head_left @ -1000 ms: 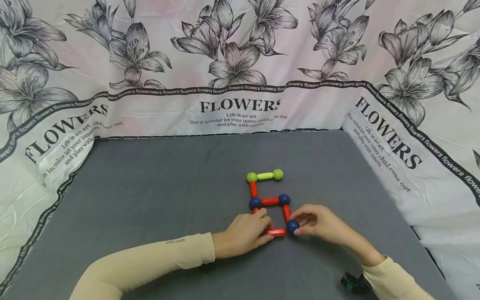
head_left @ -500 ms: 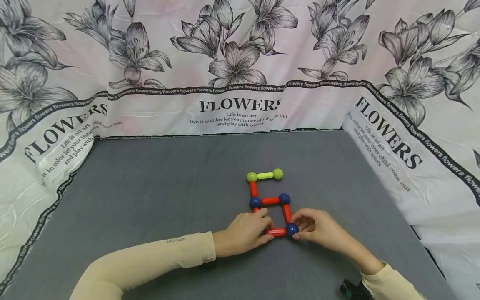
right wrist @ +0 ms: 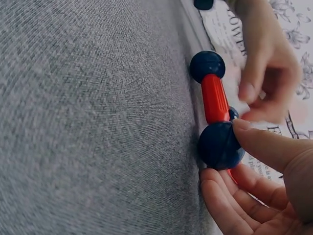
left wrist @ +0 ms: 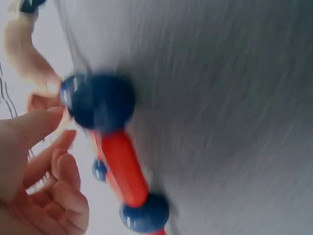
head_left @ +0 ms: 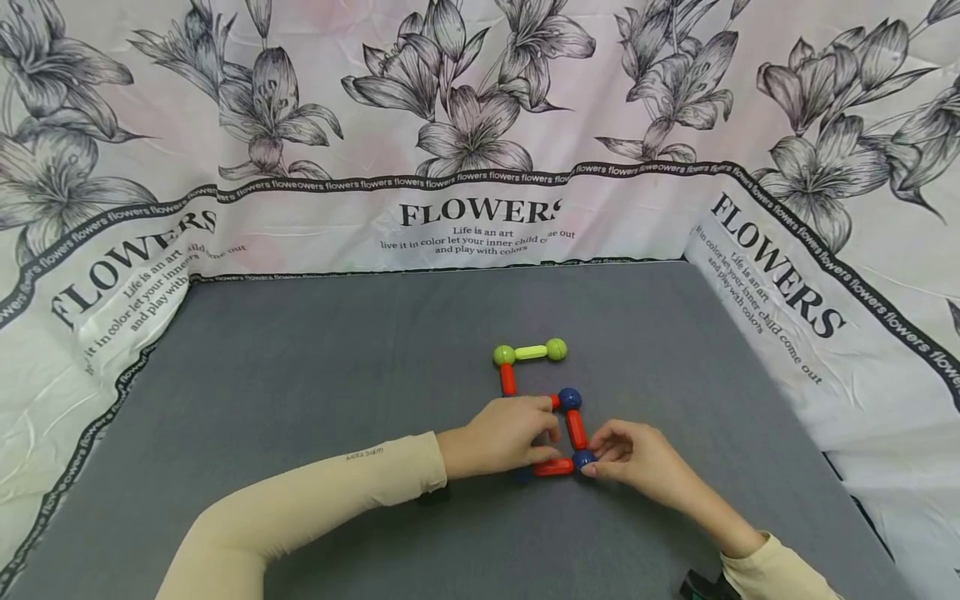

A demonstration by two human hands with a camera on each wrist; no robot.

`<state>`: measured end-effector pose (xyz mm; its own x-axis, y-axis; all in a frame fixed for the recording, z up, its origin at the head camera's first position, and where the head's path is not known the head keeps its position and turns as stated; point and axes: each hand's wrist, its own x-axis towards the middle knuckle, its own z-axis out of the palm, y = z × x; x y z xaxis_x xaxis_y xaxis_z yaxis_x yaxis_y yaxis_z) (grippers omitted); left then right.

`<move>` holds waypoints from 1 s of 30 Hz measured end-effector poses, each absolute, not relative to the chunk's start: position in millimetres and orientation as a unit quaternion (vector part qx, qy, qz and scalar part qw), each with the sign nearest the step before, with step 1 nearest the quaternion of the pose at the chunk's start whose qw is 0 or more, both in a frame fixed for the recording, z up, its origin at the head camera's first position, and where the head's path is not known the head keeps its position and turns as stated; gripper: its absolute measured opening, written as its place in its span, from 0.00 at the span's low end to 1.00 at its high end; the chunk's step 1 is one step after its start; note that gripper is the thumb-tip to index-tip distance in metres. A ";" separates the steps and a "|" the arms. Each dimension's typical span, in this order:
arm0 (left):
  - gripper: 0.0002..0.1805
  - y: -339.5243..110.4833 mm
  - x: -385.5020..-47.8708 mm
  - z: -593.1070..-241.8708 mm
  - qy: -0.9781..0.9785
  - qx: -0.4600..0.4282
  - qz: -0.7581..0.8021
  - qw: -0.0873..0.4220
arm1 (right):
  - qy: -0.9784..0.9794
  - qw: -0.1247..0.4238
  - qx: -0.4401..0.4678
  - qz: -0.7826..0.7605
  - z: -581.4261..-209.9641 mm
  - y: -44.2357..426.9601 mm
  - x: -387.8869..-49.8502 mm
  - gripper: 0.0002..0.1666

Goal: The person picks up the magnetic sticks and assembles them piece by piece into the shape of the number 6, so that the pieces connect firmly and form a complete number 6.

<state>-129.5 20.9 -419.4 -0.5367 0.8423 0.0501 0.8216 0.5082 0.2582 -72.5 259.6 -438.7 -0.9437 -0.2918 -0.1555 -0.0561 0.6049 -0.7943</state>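
Observation:
Red rods [head_left: 553,467] and blue balls [head_left: 570,399] form a ring on the grey surface, partly hidden by my left hand [head_left: 501,437]. From it a red rod [head_left: 508,380] leads up to a green ball [head_left: 504,355], a green rod [head_left: 531,352] and a second green ball [head_left: 557,349]. My right hand [head_left: 637,454] pinches the lower right blue ball [right wrist: 221,145] between thumb and fingers. The left hand hovers over the ring's left side, fingers loosely bent and holding nothing. In the left wrist view its thumb is close to the near blue ball [left wrist: 102,100].
Grey cloth [head_left: 337,358] covers the table. White flower-printed fabric [head_left: 480,225] surrounds it at the back and both sides. A dark object [head_left: 705,586], partly out of frame, shows beside the right sleeve.
The right hand has brought its blue ball down and left against the bottom red rod's end. The left hand has come off the lower left corner and moved up, covering the ring's left side.

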 end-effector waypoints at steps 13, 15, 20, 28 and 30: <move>0.19 54.8 -191.1 -422.3 0.806 0.572 0.123 0.086 | 0.868 0.140 -0.088 -0.468 -442.1 260.9 -72.3 0.19; 0.19 59.0 -194.8 -424.1 0.802 0.577 0.116 0.106 | 0.868 0.140 -0.087 -0.468 -441.9 261.2 -72.3 0.19; 0.17 66.9 -200.5 -428.6 0.798 0.576 0.102 0.146 | 0.868 0.140 -0.087 -0.468 -441.7 261.5 -72.5 0.19; 0.14 72.4 -208.5 -432.5 0.783 0.588 0.115 0.170 | 0.863 0.147 -0.082 -0.476 -442.1 262.2 -72.7 0.19; 0.14 72.3 -210.3 -432.4 0.778 0.590 0.125 0.176 | 0.863 0.149 -0.079 -0.476 -442.3 262.4 -72.7 0.20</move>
<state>-210.3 72.3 -432.4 -0.2416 0.9620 -0.1271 0.8740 0.2726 0.4023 -72.7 262.4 -442.3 -0.9431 -0.2785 -0.1817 0.0052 0.5341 -0.8454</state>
